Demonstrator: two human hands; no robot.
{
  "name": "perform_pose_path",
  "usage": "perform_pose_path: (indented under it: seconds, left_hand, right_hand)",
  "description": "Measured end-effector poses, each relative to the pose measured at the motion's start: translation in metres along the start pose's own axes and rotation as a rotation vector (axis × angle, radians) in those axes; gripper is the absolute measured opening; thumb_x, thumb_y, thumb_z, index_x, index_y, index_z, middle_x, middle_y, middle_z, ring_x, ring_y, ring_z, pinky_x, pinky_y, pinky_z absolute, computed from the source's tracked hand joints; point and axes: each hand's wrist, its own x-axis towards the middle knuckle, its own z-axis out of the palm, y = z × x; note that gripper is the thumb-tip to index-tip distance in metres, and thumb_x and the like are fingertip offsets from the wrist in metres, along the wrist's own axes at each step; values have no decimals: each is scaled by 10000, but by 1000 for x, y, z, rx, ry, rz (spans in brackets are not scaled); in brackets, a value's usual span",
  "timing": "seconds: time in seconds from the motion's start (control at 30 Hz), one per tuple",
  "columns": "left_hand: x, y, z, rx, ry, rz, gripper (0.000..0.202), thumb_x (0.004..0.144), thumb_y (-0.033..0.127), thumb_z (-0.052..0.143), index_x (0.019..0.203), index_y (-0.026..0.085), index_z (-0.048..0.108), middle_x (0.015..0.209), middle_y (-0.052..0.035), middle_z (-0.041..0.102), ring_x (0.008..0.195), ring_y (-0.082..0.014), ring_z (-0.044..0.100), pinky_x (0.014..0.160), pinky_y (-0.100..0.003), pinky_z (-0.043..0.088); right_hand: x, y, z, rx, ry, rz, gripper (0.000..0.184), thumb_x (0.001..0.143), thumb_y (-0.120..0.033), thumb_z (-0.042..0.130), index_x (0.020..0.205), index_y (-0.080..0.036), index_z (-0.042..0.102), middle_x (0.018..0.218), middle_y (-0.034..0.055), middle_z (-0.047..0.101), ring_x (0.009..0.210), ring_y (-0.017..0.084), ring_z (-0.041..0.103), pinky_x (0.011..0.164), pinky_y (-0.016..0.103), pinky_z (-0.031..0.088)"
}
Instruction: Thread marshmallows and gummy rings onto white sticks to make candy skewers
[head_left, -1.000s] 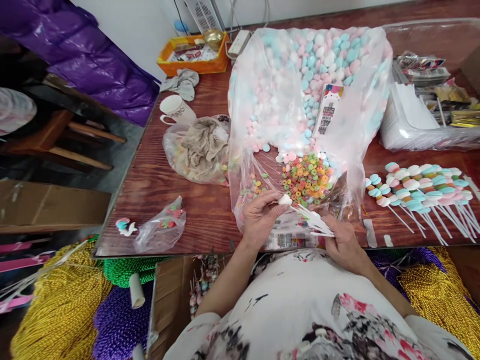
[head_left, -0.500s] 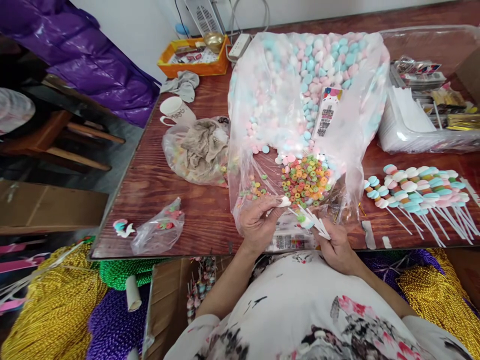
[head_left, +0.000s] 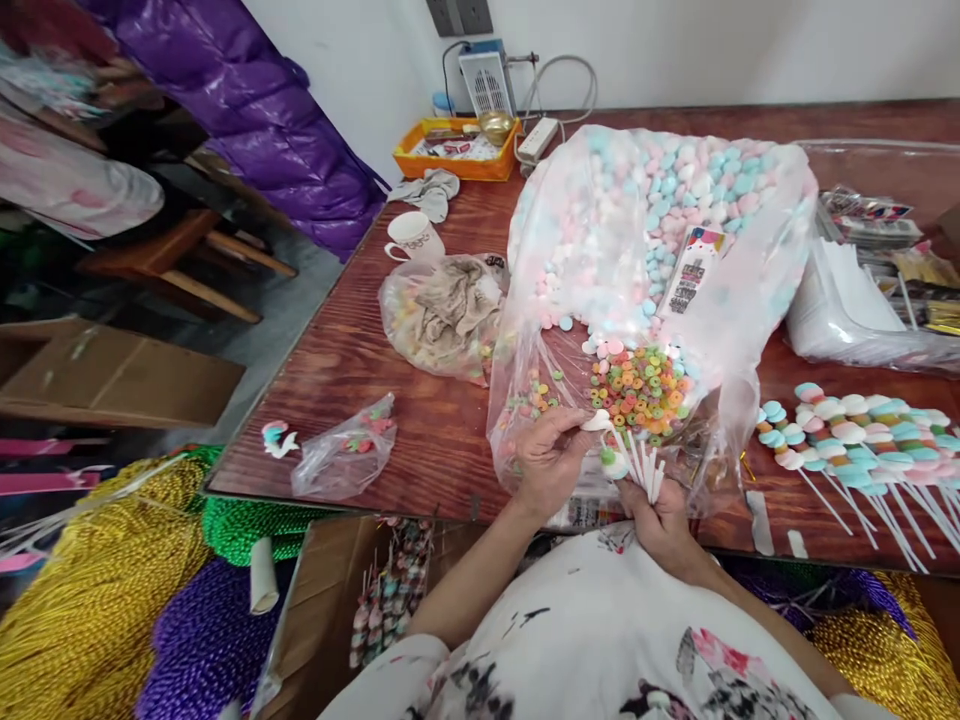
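My right hand (head_left: 660,520) is closed round a bunch of thin white sticks (head_left: 645,470) that fan upward from its fingers. One stick carries a green ring and a white candy near its tip. My left hand (head_left: 551,455) pinches a white candy piece (head_left: 596,422) right beside those stick tips. Both hands rest at the table's near edge, inside the mouth of a big clear plastic bag (head_left: 742,330). A pile of small coloured ring candies (head_left: 637,385) lies just beyond my fingers. Pink, blue and white round candies (head_left: 660,190) fill the far part of the bag.
Finished candy sticks (head_left: 855,425) lie in a row at the right. A bag with a crumpled cloth (head_left: 442,310), a white cup (head_left: 411,235), an orange tray (head_left: 457,150) and a small clear bag (head_left: 345,455) sit to the left. Gold, green and purple cords (head_left: 105,600) lie below the table edge.
The bunch of sticks in my right hand has swung from lying sideways to pointing upward. A green ring now sits on one stick. The camera has tilted up and shifted left.
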Motion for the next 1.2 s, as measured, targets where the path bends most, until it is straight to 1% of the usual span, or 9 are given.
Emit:
perform_pose_path:
  seconds: [0.17,0.23,0.33,0.43,0.5,0.63,0.8,1.07,1.2]
  left_hand:
    - [3,-1,-15,173,-157,235,322,813,96,690,1087,260,729,1019,-54,753,960,-181,702,902,-343,564]
    - [4,0,-19,139,-160,166,363,793,124,724,1130,259,712,1048,-60,735,959,-183,690,892,-337,565]
    - [7,3,-18,-84,-115,-74,427,774,199,769,1190,240,681,994,-50,700,865,-160,674,785,-303,582]
    - [9,3,-13,-181,-129,-194,329,760,200,787,1085,217,736,962,-45,678,865,-146,661,749,-263,571]
    - [6,1,-10,-129,-140,-151,258,770,177,775,1024,219,761,1010,-58,696,942,-163,668,818,-282,572]
    - [-11,-8,-6,72,-170,87,393,854,113,664,1216,264,684,1160,-74,724,1083,-193,682,981,-374,555]
    - [-27,-15,-5,308,-232,268,469,894,117,602,1345,245,581,1249,-103,697,1126,-211,683,983,-388,573]
    - [-40,-7,9,191,-416,235,404,930,170,542,1331,196,586,1207,-153,708,1109,-226,691,955,-386,582]
    - [-27,-10,5,96,-489,137,375,942,199,531,1308,216,608,1177,-123,725,1069,-212,706,934,-383,584]
  right_hand:
    - [9,-2,-6,5,90,36,211,972,-324,498,864,-198,628,635,-19,493,578,140,455,551,258,402]
    - [10,-4,-8,-30,86,7,214,973,-308,500,838,-197,624,653,-17,496,597,138,455,579,263,401]
    - [11,-9,-8,-82,72,-40,202,970,-287,504,830,-199,620,697,-4,512,649,147,469,627,278,412]
    - [10,-11,-6,-92,68,-30,212,971,-292,501,812,-204,610,685,-6,493,657,151,463,638,282,418]
    - [9,-10,-5,-83,64,-2,211,973,-308,496,844,-204,626,690,-4,499,671,156,474,656,286,438]
    - [4,-6,-3,-30,52,44,218,968,-341,489,946,-196,650,739,13,543,727,172,516,688,299,478]
    - [-4,0,-3,14,44,110,222,971,-357,476,928,-204,632,677,3,511,682,172,513,614,282,472]
    - [-1,4,-2,-18,161,59,188,957,-304,501,1004,-202,652,829,30,629,771,181,578,735,319,508]
    - [1,12,-12,-22,220,68,158,953,-298,517,941,-202,642,684,-12,569,594,145,503,597,277,457]
